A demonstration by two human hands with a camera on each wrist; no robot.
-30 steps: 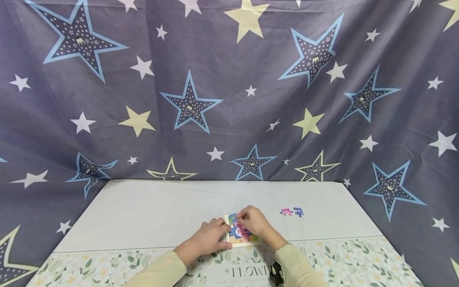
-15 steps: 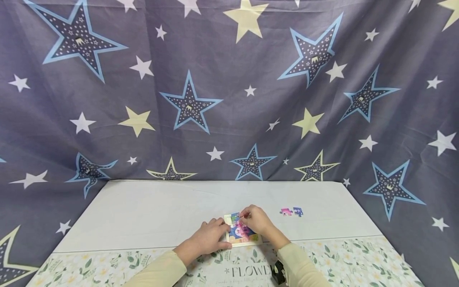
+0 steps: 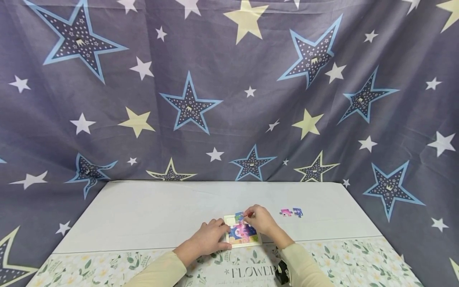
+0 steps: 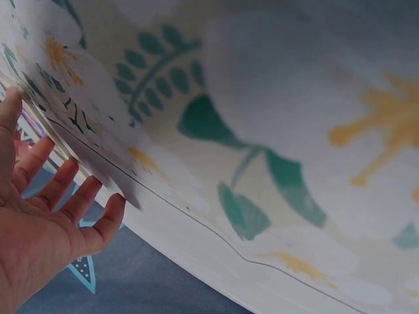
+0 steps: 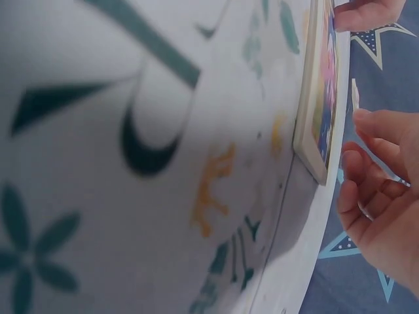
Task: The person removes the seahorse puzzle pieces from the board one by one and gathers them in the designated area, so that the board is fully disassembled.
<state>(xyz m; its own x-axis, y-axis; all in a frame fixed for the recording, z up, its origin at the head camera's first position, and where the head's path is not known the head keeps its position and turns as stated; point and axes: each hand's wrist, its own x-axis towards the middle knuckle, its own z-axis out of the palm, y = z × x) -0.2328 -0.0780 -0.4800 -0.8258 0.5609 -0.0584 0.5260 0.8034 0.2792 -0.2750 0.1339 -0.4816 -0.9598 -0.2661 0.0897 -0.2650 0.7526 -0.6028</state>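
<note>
A small jigsaw tray (image 3: 229, 244) with a pale rim lies at mid-table, filled with pink, blue and yellow pieces except for a bare patch at its upper left. My left hand (image 3: 209, 238) rests at its left edge; in the left wrist view the fingers (image 4: 73, 182) are spread along the rim. Between thumb and forefinger, my right hand (image 3: 263, 220) pinches a blue and green puzzle piece (image 3: 239, 217) over the tray's far side. The right wrist view has this puzzle piece (image 5: 355, 95) edge-on, raised above the tray.
Two loose puzzle pieces lie right of the tray, a pink puzzle piece (image 3: 285, 213) and a blue puzzle piece (image 3: 297, 212). A floral cloth (image 3: 358, 259) covers the near part of the white table (image 3: 161, 211). A star-patterned curtain (image 3: 229, 151) hangs behind.
My right hand has moved slightly right along the tray's far side with the puzzle piece, uncovering the bare upper-left patch. The left hand has stayed in place.
</note>
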